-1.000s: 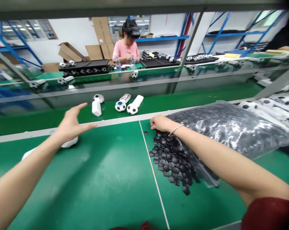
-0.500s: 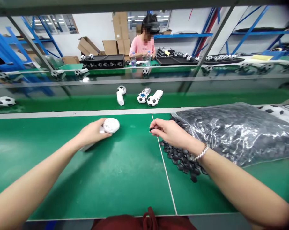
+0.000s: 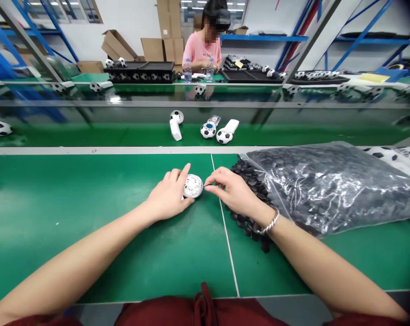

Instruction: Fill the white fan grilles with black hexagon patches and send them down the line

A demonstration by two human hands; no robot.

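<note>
My left hand [image 3: 170, 194] grips a white device with a round, vented head [image 3: 193, 186], holding it at the middle of the green table [image 3: 123, 253]. The device's handle is hidden under the palm. Thumb and fingers of my right hand [image 3: 230, 188] pinch a small black piece [image 3: 207, 184] at the right edge of the round head; whether it touches the head I cannot tell. Just beyond that wrist, many loose black pieces [image 3: 247, 174] spill beside a large clear plastic bag [image 3: 340, 185] full of the same dark pieces.
Beyond the table's pale edge strip [image 3: 123, 151], football-patterned devices lie on a green belt [image 3: 130, 131], one with a white handle [image 3: 175, 129]. More patterned pieces [image 3: 384, 154] sit behind the bag. A person in a pink shirt [image 3: 201, 50] works across the line, near two water bottles [image 3: 187, 71].
My left hand has carried the white device rightward, turning its vented head to the right. My right hand has stayed nearby, and the black piece is now at the head's edge.
</note>
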